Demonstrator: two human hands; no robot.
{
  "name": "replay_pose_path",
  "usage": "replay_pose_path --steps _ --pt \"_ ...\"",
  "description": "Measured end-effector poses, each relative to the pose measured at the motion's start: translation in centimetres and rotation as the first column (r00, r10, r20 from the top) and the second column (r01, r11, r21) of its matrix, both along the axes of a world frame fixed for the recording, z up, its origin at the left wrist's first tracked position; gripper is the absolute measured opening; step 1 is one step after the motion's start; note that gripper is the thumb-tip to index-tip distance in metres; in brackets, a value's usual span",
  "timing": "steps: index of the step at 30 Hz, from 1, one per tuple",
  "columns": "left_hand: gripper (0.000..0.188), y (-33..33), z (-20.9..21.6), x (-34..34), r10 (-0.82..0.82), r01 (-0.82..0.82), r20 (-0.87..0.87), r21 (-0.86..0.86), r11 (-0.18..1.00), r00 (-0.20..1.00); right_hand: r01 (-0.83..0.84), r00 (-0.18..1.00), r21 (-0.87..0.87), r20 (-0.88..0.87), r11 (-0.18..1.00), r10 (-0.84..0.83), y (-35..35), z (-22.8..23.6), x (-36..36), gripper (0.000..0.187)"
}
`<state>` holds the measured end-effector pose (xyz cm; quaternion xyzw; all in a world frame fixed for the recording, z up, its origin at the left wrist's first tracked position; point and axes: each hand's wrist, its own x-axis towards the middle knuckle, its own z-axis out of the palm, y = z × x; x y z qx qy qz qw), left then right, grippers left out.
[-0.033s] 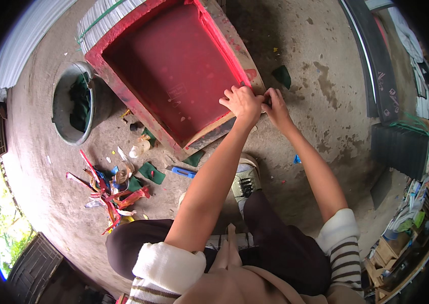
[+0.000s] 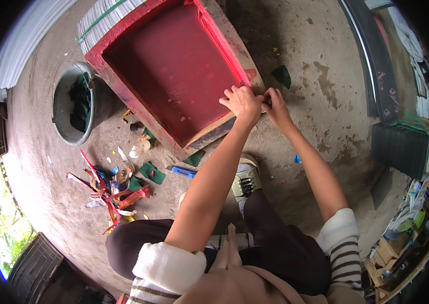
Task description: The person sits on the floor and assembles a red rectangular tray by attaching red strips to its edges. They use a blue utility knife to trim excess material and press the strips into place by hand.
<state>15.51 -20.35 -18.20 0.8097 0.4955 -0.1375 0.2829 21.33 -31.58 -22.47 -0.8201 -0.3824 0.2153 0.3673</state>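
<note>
Red-stained frame seen top ctr, its near R corner at hands. L hand laid over that corner, fingers bent; R hand placed just beside, fingers drawn narrow. Whether anything's gripped by either can't be told. Blue tool, scraps, grey bucket seen on flr to L.

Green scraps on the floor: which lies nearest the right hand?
The green scrap right of the red frame, beyond the right hand; the others lie to that hand's left.
</note>
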Motion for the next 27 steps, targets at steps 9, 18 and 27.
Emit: replay_pose_path --steps 9,18,27 --pt "0.027 1.8 -1.5 -2.4 -0.192 0.185 0.018 0.195 0.963 0.981 0.029 0.999 0.027 -0.041 0.999 -0.027 0.6 -0.6 0.4 0.028" --pt "0.025 1.1 -3.7 -3.6 0.335 -0.274 0.042 -0.484 0.831 0.941 0.046 0.998 0.036 -0.033 0.998 -0.044 0.1 -0.4 0.5 0.026" --pt "0.04 2.3 -9.6 -2.9 0.48 -0.408 -0.138 -0.749 0.522 0.866 0.026 1.0 -0.003 -0.015 1.0 -0.026 0.8 -0.1 0.3 0.025"
